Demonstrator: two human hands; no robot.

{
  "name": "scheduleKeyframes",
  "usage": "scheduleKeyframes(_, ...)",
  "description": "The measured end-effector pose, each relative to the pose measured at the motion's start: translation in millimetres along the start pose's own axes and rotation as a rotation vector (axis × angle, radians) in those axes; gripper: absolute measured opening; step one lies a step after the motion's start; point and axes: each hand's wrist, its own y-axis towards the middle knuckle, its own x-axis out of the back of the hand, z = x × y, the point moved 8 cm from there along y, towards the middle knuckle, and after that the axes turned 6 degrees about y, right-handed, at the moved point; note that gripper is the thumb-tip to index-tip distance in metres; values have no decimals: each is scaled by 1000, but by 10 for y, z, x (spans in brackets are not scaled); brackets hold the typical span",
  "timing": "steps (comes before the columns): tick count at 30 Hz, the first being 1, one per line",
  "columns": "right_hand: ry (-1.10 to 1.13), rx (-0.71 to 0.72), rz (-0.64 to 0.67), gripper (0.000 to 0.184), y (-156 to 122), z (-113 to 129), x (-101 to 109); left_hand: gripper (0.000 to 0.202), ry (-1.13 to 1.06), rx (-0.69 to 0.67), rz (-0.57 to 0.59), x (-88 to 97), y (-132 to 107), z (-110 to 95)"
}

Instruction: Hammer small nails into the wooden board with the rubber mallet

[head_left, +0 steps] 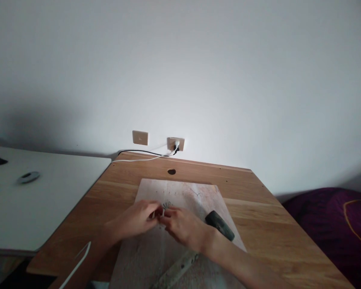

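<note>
My left hand (141, 218) and my right hand (182, 224) meet over a worn, pale board (147, 257) that lies on the wooden table. Fingers of both hands are pinched together, tip to tip. Whatever sits between them is too small and blurred to name. Just beyond the fingertips are several thin dark pieces (167, 205), perhaps nails. Beside my right wrist rests a hammer's dark head (219, 225). What appears to be its worn, pale handle (179, 269) shows on the near side of my right forearm, which hides the part between.
The wooden table (258, 224) meets the wall, where cables (144, 159) run to a socket (180, 145). A round hole (171, 171) pierces the tabletop. On the left, a white table (63, 192) bears a grey oval object (29, 177). Purple fabric (325, 216) bulges at right.
</note>
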Motion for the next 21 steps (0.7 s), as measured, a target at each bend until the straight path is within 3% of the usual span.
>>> scheduleKeyframes(5,172,-277,-34,18,-185,-496,309,16,36,-59,15,-128,-187,-118)
scheduleKeyframes(9,137,-439,-78,21,-388,-912,459,18,104,-55,-3,-180,-212,-139)
scheduleKeyframes(13,65,-596,-109,20,-628,-1262,494,19,191,-101,-26,-203,-225,-191)
scheduleKeyframes(18,20,-672,-93,21,-742,-1474,400,9,278,-67,-49,-234,-193,-249)
scheduleKeyframes(21,-1,-729,-118,31,-755,-1597,439,3,322,-57,-71,-289,-167,-296)
